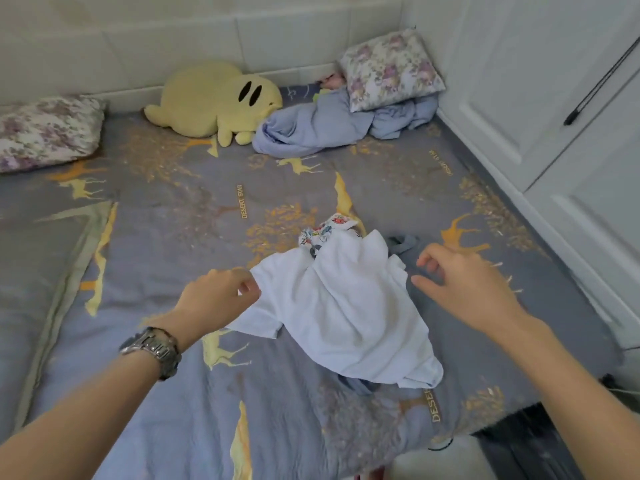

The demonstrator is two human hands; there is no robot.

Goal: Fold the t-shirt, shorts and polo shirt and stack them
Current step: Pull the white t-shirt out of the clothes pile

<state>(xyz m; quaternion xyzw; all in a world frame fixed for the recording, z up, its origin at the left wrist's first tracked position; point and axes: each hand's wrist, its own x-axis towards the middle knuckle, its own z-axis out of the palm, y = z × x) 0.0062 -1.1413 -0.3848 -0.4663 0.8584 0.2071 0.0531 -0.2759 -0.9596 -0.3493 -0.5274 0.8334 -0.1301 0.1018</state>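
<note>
A bed (166, 393) covered in a grey-blue sheet printed with golden deer fills the room's corner. Near its right-hand edge, a white t-shirt (343, 320) lies crumpled atop a patterned garment (323, 232) and a grey-blue garment (403, 244) peeking out beneath it. The left hand (221, 292), a metal watch (154, 349) on its wrist, pinches the t-shirt's sleeve. The right hand (464, 289) hovers beside the t-shirt, fingers (424, 263) curled apart, holding nothing.
</note>
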